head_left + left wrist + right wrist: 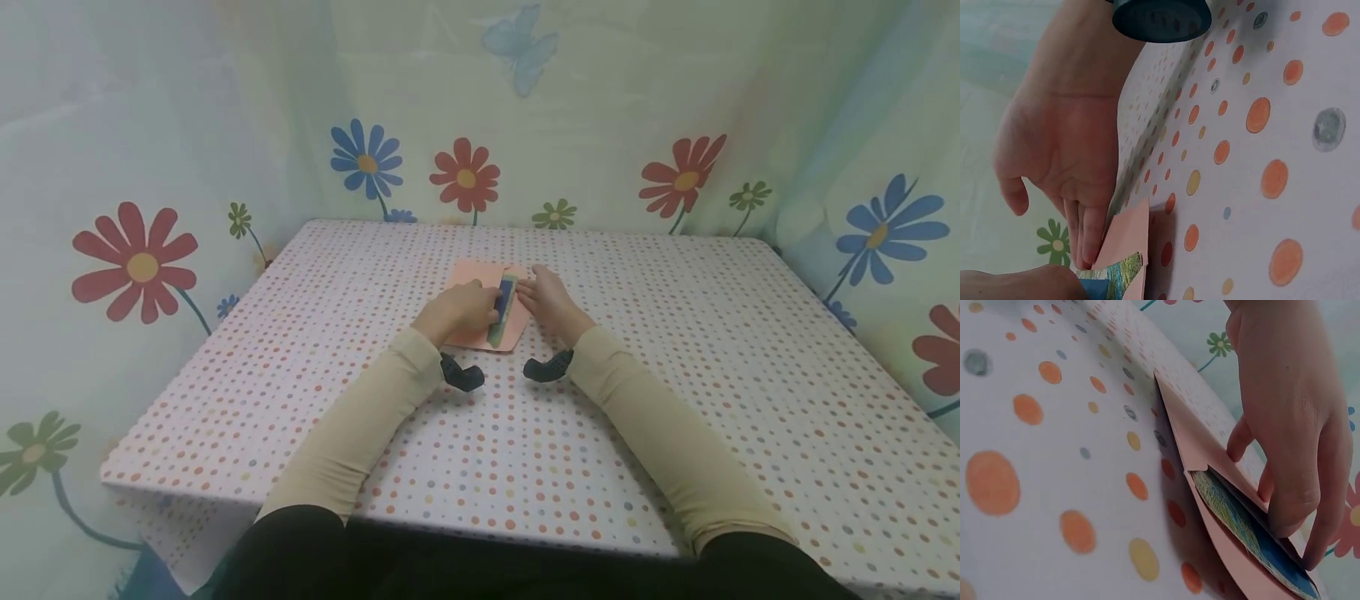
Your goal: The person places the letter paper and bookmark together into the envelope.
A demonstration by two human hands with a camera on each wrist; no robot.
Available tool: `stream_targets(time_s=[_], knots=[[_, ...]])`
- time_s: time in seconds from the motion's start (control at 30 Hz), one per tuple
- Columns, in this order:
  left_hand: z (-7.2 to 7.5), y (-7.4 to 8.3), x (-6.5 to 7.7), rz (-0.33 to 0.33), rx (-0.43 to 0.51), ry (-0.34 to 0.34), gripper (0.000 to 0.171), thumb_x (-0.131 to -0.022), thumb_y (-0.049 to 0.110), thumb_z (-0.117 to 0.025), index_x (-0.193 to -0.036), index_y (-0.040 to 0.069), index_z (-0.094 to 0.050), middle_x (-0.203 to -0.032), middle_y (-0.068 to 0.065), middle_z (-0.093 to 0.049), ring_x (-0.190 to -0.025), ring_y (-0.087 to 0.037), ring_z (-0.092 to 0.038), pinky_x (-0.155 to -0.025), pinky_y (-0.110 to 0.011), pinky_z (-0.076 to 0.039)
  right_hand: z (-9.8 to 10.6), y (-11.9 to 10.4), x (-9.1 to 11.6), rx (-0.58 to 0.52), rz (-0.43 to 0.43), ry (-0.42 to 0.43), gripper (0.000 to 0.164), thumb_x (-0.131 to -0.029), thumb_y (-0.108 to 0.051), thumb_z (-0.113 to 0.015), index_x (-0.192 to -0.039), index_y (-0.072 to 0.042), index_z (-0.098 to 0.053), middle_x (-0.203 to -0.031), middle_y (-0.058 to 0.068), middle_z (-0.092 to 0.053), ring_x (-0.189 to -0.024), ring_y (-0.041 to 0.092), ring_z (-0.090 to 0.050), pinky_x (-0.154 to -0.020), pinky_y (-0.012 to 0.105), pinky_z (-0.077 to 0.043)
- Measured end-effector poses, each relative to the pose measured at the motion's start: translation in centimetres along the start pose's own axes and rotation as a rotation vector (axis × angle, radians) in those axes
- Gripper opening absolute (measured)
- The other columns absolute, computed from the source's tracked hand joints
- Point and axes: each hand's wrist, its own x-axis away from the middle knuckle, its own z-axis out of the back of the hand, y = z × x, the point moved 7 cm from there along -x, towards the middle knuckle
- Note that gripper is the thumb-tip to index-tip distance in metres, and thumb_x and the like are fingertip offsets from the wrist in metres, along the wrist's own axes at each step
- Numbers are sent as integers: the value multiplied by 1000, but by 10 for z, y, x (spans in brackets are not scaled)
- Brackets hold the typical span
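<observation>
A pink envelope lies on the table between both hands. A picture card with blue and yellow-green patches shows in its opening. My left hand is over the envelope's left part. Its thumb and a finger grip the card's blue edge, while other fingers rest on pink paper. My right hand lies at the envelope's right side, fingers straight and thumb apart. In the left wrist view the right fingertips are close to the card's end. The rest of the card is hidden inside the envelope.
A white cloth with coloured dots covers the table. Dark devices are strapped at both wrists, just above the cloth. A flower-printed curtain hangs behind the table and at its sides.
</observation>
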Motion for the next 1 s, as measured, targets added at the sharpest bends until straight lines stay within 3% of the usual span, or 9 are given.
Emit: stream_targets(time_s=[0.37,0.63,1.0], knots=[[-3,0,-2,-4,29,-5,52,-97,38,-42,-146,19,-36,-143,-11,-42,-126,-30,-49,-102,-47,-43,-15,2,2,-79,-31,66,57,-104,-34,-24,-154,-17,-2,-158,12,-20,-143,21,-29,-113,26,-30],[-1,1,-1,5,13,-8,50,-98,37,-42,-144,18,-39,-144,-11,-41,-128,-30,-48,-103,-48,-41,-14,13,21,9,-20,-4,56,-105,-32,-23,-154,-13,-2,-156,14,-24,-143,20,-30,-112,25,-32],[0,0,0,1,-20,-11,50,-99,43,-41,-142,20,-41,-142,-10,-44,-127,-29,-48,-102,-47,-42,-15,29,57,9,-54,-94,57,-104,-28,-26,-153,-9,-4,-152,17,-32,-138,22,-38,-108,26,-38]])
